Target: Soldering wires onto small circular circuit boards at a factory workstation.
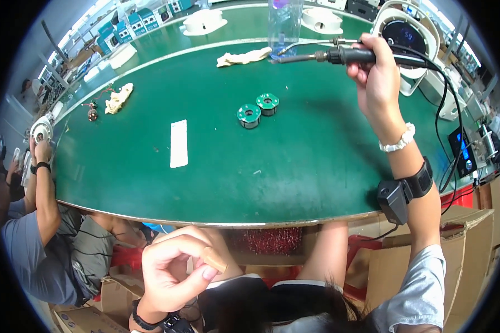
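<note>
Raised over the right of the table, my right hand [376, 72] grips a soldering iron [347, 55] with a black handle. Its tip points left, toward a clear plastic container [285, 25], and a thin metal feed tube runs above it. Low in front of the table edge, my left hand [175, 269] is curled, thumb close to the forefinger; a tan wrap [214, 259] covers that fingertip. Nothing shows in its fingers. Mid-table stand two small motor stators with green circuit boards, a nearer one [249, 116] and a farther one [268, 104], apart from both hands.
A white strip [179, 144] lies left of the stators. Crumpled cream cloths [244, 57] and a wired part [92, 112] lie farther off. At right are a white round device [408, 41], a black control box [461, 151] and hanging cables. A co-worker's hands [41, 150] hold a white housing.
</note>
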Motion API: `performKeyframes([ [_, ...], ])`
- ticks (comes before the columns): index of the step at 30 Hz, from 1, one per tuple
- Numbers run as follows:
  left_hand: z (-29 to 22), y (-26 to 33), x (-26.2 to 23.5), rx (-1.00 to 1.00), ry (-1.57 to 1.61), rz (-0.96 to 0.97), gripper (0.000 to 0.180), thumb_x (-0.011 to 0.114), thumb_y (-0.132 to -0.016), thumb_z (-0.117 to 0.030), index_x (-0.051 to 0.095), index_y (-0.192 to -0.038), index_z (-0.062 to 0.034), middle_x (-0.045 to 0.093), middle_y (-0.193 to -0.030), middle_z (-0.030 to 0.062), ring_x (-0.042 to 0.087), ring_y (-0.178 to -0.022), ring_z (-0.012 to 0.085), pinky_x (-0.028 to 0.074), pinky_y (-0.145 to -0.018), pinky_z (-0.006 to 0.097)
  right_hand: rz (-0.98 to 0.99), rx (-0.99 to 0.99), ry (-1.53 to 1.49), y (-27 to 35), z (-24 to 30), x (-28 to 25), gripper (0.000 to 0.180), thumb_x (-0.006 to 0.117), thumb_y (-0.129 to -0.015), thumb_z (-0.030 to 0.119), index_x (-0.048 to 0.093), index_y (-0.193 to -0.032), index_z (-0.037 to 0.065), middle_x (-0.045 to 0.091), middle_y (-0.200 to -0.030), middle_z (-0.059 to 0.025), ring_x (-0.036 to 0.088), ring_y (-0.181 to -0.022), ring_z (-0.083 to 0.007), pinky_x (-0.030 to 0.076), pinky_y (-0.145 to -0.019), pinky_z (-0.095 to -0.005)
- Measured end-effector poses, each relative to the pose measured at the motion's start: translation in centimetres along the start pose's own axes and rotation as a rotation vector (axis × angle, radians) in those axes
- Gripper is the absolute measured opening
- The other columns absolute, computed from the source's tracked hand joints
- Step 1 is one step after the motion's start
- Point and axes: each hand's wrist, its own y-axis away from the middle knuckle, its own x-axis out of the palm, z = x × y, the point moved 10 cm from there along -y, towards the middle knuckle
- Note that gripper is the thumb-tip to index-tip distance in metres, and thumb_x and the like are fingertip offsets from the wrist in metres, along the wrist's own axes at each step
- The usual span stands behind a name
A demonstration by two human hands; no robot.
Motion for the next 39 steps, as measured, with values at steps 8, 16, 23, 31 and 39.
performKeyframes([
  [8,-0.4,-1.2,0.1,-0.011,0.060,-0.024,0.009,0.055,-0.074,0.008,0.058,-0.082,0.0045,0.057,-0.081,0.0110,0.053,-0.070,0.0121,0.042,-0.062,0.021,-0.034,0.015,-0.018,0.1,-0.2,-0.2,0.023,0.052,-0.080,0.020,0.050,-0.067,0.001,0.051,-0.052,-0.0059,0.047,-0.039,-0.0102,0.032,-0.036,-0.0193],
  [16,-0.7,-1.6,0.1,-0.004,0.023,-0.096,0.004,0.056,-0.076,0.001,0.053,-0.077,0.0038,0.051,-0.073,0.0099,0.050,-0.063,0.0149,0.042,-0.056,0.024,-0.029,0.023,-0.033,0.0,0.0,-0.1,0.022,0.051,-0.080,0.020,0.050,-0.068,0.001,0.050,-0.053,-0.0061,0.046,-0.039,-0.0103,0.032,-0.037,-0.0200],
  [23,-0.7,-1.5,0.1,-0.001,0.111,-0.001,0.012,0.053,-0.075,0.011,0.057,-0.085,0.0056,0.055,-0.085,0.0106,0.055,-0.074,0.0114,0.044,-0.065,0.021,-0.032,0.022,-0.039,0.1,0.0,0.0,0.022,0.052,-0.080,0.020,0.051,-0.069,0.001,0.051,-0.055,-0.0060,0.046,-0.039,-0.0106,0.032,-0.037,-0.0198],
  [31,-0.8,-1.4,-0.3,-0.016,0.155,-0.022,0.012,0.053,-0.076,0.010,0.057,-0.086,0.0055,0.055,-0.085,0.0104,0.055,-0.076,0.0125,0.045,-0.067,0.022,-0.047,0.023,-0.029,0.1,-0.2,-0.2,0.020,0.053,-0.081,0.021,0.054,-0.074,0.002,0.054,-0.061,-0.0051,0.046,-0.039,-0.0090,0.031,-0.034,-0.0181],
  [39,-1.4,-2.3,-2.7,0.014,0.088,-0.047,0.007,0.053,-0.079,0.007,0.056,-0.085,0.0036,0.054,-0.086,0.0074,0.053,-0.076,0.0096,0.044,-0.064,0.020,-0.107,0.062,-0.025,0.1,-0.7,-0.8,0.018,0.052,-0.082,0.021,0.053,-0.080,0.003,0.055,-0.063,-0.0044,0.045,-0.039,-0.0072,0.029,-0.033,-0.0165],
])
